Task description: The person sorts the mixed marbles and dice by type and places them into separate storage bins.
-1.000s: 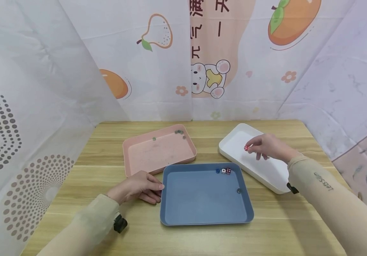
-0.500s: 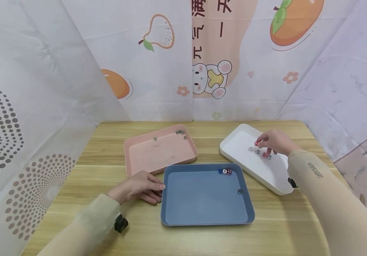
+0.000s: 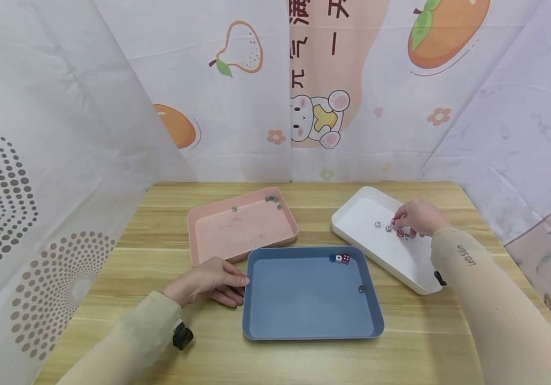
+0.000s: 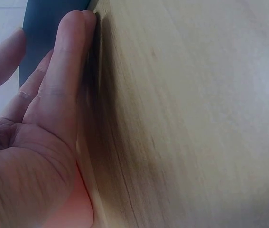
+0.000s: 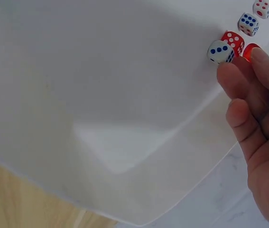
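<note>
My right hand [image 3: 421,216] is over the white tray [image 3: 352,231], pinching a red die [image 5: 250,51] between thumb and fingers. Right beside it in the right wrist view are a red die with white pips [image 5: 234,40] and a white die with blue pips [image 5: 220,51]. Two more white dice lie farther along, one showing blue pips [image 5: 248,23], the other red pips [image 5: 262,8]. My left hand [image 3: 210,280] rests at the left wall of the blue tray [image 3: 245,315], thumb at its rim. Its fingers are extended along the wood in the left wrist view [image 4: 60,80].
Inside the blue tray, a blue piece [image 3: 332,258], a white die [image 3: 339,259] and a dark red die [image 3: 346,259] sit by the back wall, and a small glassy bead [image 3: 362,289] lies at the right. The pink tray [image 3: 191,235] behind holds several greenish beads [image 3: 271,198].
My right hand has carried the red die rightward across the white tray, close to the other dice, which are now in sight. The left hand stays in place.
</note>
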The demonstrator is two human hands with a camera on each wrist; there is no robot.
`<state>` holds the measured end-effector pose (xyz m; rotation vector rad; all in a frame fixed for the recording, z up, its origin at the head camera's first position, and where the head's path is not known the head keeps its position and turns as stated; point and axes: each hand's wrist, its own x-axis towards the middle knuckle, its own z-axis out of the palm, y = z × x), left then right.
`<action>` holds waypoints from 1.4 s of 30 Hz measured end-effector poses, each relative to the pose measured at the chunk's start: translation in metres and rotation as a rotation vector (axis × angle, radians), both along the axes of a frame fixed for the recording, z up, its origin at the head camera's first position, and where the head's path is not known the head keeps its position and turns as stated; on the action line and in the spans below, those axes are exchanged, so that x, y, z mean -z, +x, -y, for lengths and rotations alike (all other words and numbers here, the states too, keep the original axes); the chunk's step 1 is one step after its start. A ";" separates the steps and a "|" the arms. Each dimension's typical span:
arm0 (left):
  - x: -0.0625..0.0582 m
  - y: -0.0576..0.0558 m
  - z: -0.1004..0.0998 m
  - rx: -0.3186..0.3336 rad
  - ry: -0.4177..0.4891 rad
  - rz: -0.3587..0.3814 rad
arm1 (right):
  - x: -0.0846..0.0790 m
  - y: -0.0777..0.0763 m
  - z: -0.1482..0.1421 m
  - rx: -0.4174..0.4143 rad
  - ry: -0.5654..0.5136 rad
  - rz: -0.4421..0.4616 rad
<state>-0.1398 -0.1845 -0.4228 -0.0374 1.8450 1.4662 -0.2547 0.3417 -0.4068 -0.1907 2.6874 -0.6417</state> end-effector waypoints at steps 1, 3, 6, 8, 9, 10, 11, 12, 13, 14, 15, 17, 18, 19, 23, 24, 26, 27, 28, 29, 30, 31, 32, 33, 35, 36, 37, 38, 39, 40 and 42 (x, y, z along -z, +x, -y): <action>0.000 0.000 0.000 0.000 0.000 -0.001 | 0.000 0.000 0.000 -0.002 0.009 0.007; 0.000 0.000 0.000 0.000 0.001 -0.001 | 0.000 0.000 0.000 -0.014 0.021 0.012; 0.000 0.000 0.000 0.000 0.003 -0.001 | -0.001 -0.001 0.001 -0.029 0.040 0.020; 0.000 0.000 0.000 0.000 0.003 -0.001 | -0.002 0.000 0.001 -0.037 0.046 0.017; 0.000 0.000 0.000 0.000 0.003 -0.002 | -0.002 0.001 0.002 -0.036 0.049 0.018; 0.000 0.000 0.000 0.000 0.003 -0.002 | -0.003 0.002 0.002 -0.038 0.053 0.019; 0.000 0.000 0.000 0.000 0.002 -0.003 | -0.004 0.003 0.001 -0.040 0.057 0.021; 0.000 0.000 0.000 -0.001 0.001 -0.004 | -0.005 0.004 0.001 -0.041 0.057 0.021; 0.000 0.000 0.000 -0.001 0.001 -0.005 | -0.005 0.005 0.000 -0.041 0.058 0.022; 0.000 0.000 0.000 -0.002 0.000 -0.006 | -0.006 0.006 -0.001 -0.042 0.058 0.022; 0.000 0.000 -0.001 -0.002 0.000 -0.006 | -0.007 0.007 -0.001 -0.041 0.056 0.020; 0.000 0.000 -0.001 -0.003 0.000 -0.003 | -0.007 0.009 -0.003 -0.037 0.050 0.017; 0.000 0.000 -0.001 -0.003 0.000 -0.003 | -0.008 0.010 -0.004 -0.033 0.043 0.011; 0.000 0.000 -0.001 -0.002 0.000 -0.003 | -0.007 0.011 -0.005 -0.032 0.036 0.001; 0.000 0.000 0.000 -0.001 0.001 -0.003 | -0.009 0.014 -0.007 -0.044 -0.004 -0.074; 0.000 0.000 0.000 -0.001 0.000 -0.004 | -0.009 0.015 -0.007 -0.047 -0.019 -0.097; 0.000 0.000 0.000 -0.002 -0.001 -0.006 | -0.011 0.017 -0.005 -0.057 -0.043 -0.136; 0.001 0.000 0.000 -0.003 -0.002 -0.008 | -0.013 0.019 -0.003 -0.060 -0.054 -0.149; 0.001 0.000 0.000 -0.003 -0.003 -0.009 | -0.014 0.020 -0.002 -0.065 -0.068 -0.160; 0.001 0.000 0.000 -0.003 -0.002 -0.009 | -0.016 0.022 0.000 -0.071 -0.079 -0.168; 0.001 0.000 0.000 -0.004 -0.001 -0.007 | -0.018 0.024 0.003 -0.078 -0.088 -0.177; 0.001 0.000 0.000 -0.003 0.001 -0.005 | -0.019 0.026 0.005 -0.087 -0.096 -0.182; 0.001 0.000 -0.001 -0.003 0.004 -0.003 | -0.021 0.028 0.009 -0.096 -0.096 -0.188; 0.001 -0.001 -0.001 -0.001 0.005 -0.003 | -0.023 0.030 0.012 -0.106 -0.104 -0.191; 0.000 -0.001 -0.001 0.003 0.008 -0.006 | -0.026 0.035 0.020 -0.123 -0.117 -0.191; 0.000 -0.001 -0.002 0.007 0.007 -0.009 | -0.028 0.037 0.023 -0.129 -0.123 -0.182; -0.001 -0.002 -0.002 0.010 0.006 -0.011 | -0.030 0.039 0.028 -0.135 -0.130 -0.170; -0.001 -0.002 -0.003 0.012 0.005 -0.014 | -0.031 0.041 0.032 -0.147 -0.131 -0.164; -0.002 -0.002 -0.003 0.016 0.003 -0.019 | -0.033 0.043 0.036 -0.162 -0.142 -0.157; -0.003 -0.002 -0.003 0.017 0.001 -0.020 | -0.034 0.045 0.039 -0.178 -0.144 -0.152; -0.004 -0.002 -0.004 0.018 -0.003 -0.020 | -0.036 0.048 0.047 -0.219 -0.152 -0.146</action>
